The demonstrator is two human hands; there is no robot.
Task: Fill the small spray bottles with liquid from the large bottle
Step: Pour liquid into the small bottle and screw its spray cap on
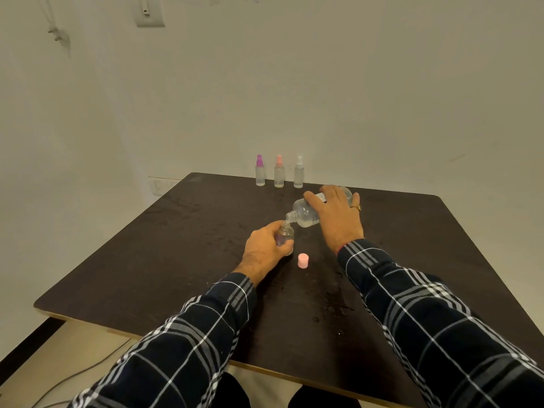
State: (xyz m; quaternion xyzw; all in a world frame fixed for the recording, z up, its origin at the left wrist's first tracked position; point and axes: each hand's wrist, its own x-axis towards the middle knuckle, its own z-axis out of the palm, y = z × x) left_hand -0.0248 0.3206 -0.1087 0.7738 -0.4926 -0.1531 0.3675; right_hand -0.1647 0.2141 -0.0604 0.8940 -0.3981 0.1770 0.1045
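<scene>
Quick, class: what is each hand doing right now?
Left hand: closed around the small bottle.
Right hand: holding the large bottle, tipped to pour.

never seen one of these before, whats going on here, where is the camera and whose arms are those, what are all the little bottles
There is no machine here. It is one picture from a camera worn on a person's head, looking forward and down, so the two arms in checked sleeves are that person's own.

The left hand steadies a small open bottle standing on the dark table. The right hand holds a large clear bottle tipped on its side, its mouth right at the small bottle's neck, to pour liquid in.

A pink cap stands on the table near the small bottle; which bottle it belongs to I cannot tell.

At the far edge three small spray bottles stand upright in a row, with a purple top, a pink top and a white top.
</scene>
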